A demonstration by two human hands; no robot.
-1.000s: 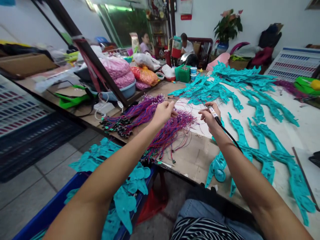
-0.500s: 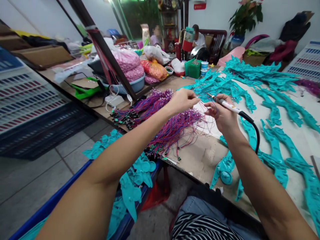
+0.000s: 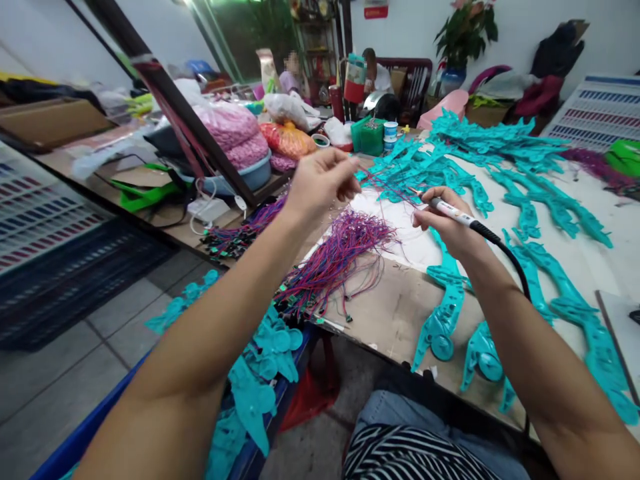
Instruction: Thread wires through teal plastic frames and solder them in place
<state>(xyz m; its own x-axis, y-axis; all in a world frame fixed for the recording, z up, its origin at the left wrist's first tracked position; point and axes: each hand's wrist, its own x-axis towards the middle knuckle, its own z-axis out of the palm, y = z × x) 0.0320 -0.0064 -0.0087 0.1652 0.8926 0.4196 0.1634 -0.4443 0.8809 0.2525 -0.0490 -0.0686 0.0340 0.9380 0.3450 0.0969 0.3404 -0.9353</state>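
Observation:
My left hand [image 3: 323, 183] is raised over the bench with thumb and fingers pinched on thin red and blue wires [image 3: 376, 179]. These wires stretch across the gap toward my right hand [image 3: 447, 220]. That hand is closed round a soldering iron [image 3: 453, 212], its tip pointing left and its black cord trailing back along my forearm. Below lies a bundle of red and purple wires [image 3: 345, 257] with small green connector ends. Turquoise plastic parts [image 3: 443, 307] are spread on the bench close to my right hand; whether the wires join one is unclear.
A blue crate [image 3: 107, 417] of turquoise parts stands by my left arm. A dark slanting post [image 3: 185, 113] rises at the bench's left side. Behind are a green box [image 3: 367, 137], a basin [image 3: 250, 175] with pink bags, and two people seated farther back.
My left hand has drawn away to the left from my right hand, with the wires stretching between them. My right hand still grips the iron. The view has turned slightly right.

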